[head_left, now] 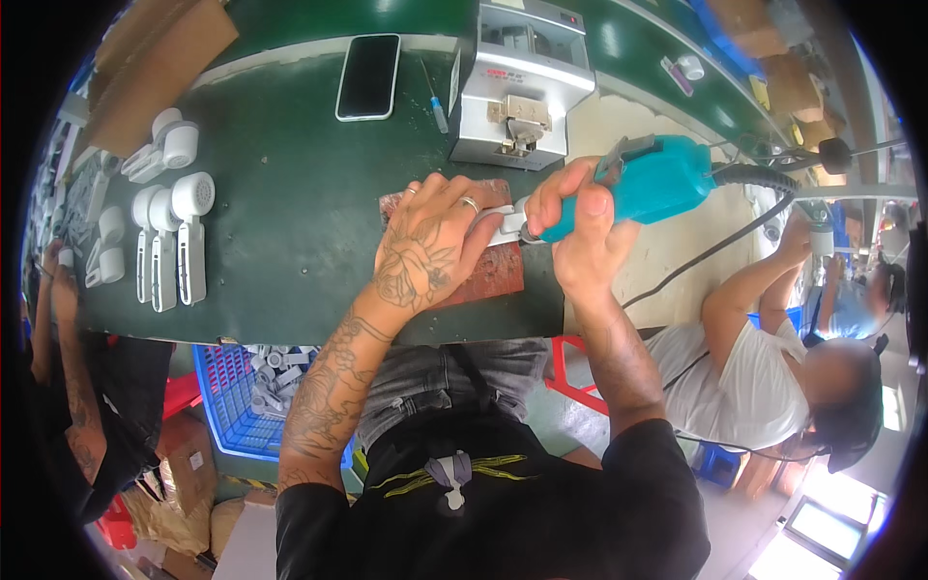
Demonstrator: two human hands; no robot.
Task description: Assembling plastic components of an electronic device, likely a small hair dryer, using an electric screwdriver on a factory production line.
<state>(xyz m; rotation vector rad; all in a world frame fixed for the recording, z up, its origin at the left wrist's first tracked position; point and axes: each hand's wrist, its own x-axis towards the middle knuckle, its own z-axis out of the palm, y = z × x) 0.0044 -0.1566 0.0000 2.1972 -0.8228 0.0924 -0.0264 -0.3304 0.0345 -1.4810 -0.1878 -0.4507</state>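
Note:
My right hand [585,217] is wrapped round a teal electric screwdriver [662,186], which lies nearly level with its nose pointing left. That nose meets the end of a white plastic part [509,226]; the exact contact is hidden by my fingers. From the other side, my left hand [425,237] grips the white part and covers most of it. Both hands work over a worn red pad [495,275] on the green table [280,203]. Just beyond them stands a silver machine [512,92] with a metal fixture on its front.
Several white handled parts with round heads [174,237] lie at the left. A phone [368,77] and a blue-handled screwdriver [437,108] rest at the back. Below the table edge, a blue basket [227,396] holds grey parts. A black cable [696,259] trails right; people sit on both sides.

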